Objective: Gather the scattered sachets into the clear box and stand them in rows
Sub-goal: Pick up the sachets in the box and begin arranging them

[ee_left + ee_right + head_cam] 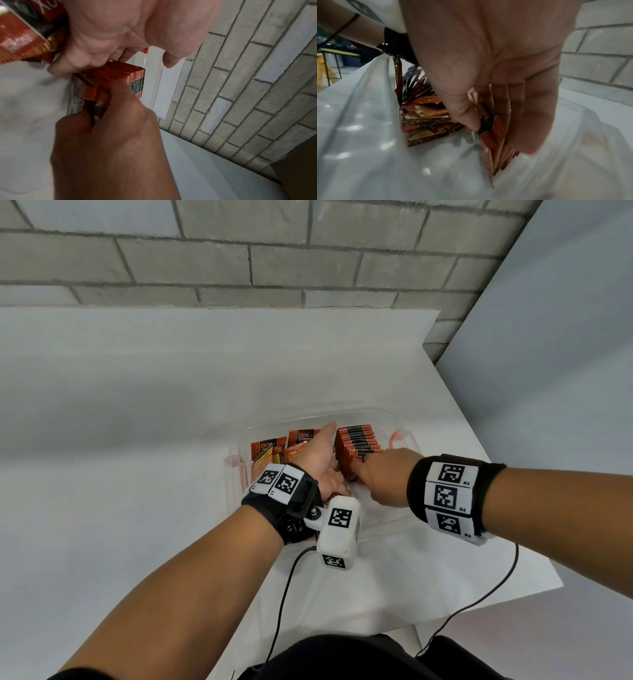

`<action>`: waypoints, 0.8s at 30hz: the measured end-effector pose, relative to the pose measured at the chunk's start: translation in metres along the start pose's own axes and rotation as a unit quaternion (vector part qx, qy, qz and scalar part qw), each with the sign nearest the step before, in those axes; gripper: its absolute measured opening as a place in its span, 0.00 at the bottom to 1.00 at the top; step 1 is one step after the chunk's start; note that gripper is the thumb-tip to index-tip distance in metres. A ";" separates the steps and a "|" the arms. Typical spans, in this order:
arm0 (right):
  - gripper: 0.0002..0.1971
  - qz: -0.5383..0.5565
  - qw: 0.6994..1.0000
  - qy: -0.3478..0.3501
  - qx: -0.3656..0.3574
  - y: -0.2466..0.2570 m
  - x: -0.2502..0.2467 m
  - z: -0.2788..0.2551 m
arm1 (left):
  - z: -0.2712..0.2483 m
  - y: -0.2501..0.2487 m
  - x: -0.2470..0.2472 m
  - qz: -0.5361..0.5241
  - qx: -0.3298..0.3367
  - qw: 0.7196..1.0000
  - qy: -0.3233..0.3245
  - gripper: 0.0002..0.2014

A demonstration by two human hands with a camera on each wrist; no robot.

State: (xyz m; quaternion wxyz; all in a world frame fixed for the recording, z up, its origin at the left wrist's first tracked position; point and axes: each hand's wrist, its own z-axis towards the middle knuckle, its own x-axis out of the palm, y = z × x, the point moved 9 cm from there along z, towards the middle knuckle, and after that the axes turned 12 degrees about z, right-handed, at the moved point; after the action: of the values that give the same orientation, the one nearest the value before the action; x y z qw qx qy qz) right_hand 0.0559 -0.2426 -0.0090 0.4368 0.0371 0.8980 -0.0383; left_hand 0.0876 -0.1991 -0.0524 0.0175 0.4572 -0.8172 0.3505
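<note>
A clear box [376,413] stands on the white table. Inside it, a row of orange sachets [358,444] stands upright on the right; loose sachets [271,449] lie heaped on the left. My left hand [320,455] reaches in between them, fingers stretched along the left side of the row [120,73], thumb apart. At the row's near end, my right hand [380,474] pinches one sachet [489,125] between thumb and fingers, upright against the row. The same sachet [97,108] shows under my right hand [111,135]. The loose pile [426,119] lies behind it.
The box has orange latches at its right [394,438] and left [241,471] ends. The white table [137,405] ends close to the right of the box and meets a grey brick wall [239,261] behind. Black cables [286,594] hang off the front edge.
</note>
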 end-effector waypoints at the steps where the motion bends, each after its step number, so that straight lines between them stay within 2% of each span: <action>1: 0.21 0.000 1.000 -0.018 -0.009 0.001 -0.004 0.000 | -0.001 0.000 0.001 0.000 -0.001 1.000 0.003 0.35; 7: 0.26 0.012 0.995 -0.100 -0.008 -0.005 -0.021 0.000 | 0.000 0.003 0.002 0.003 -0.010 1.000 0.009 0.37; 11: 0.30 0.035 0.992 -0.117 0.018 -0.013 -0.023 0.003 | 0.000 0.005 0.004 -0.004 -0.018 1.000 0.014 0.39; 15: 0.23 0.098 0.987 -0.121 0.035 -0.023 -0.022 0.003 | -0.006 0.004 0.006 -0.022 -0.011 1.000 0.013 0.38; 21: 0.23 0.152 0.980 -0.107 0.076 -0.034 -0.020 -0.008 | -0.014 0.004 0.013 -0.054 0.000 0.998 0.023 0.34; 24: 0.10 0.225 0.964 -0.077 0.116 -0.042 -0.017 -0.016 | -0.016 0.003 0.013 -0.073 0.001 0.997 0.024 0.34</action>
State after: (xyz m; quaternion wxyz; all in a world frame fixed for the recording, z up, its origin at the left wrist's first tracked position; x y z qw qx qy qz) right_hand 0.0500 -0.2831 0.0159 0.4943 0.2854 0.8198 -0.0457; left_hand 0.0727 -0.1984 -0.0376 0.0620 0.5073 -0.7804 0.3603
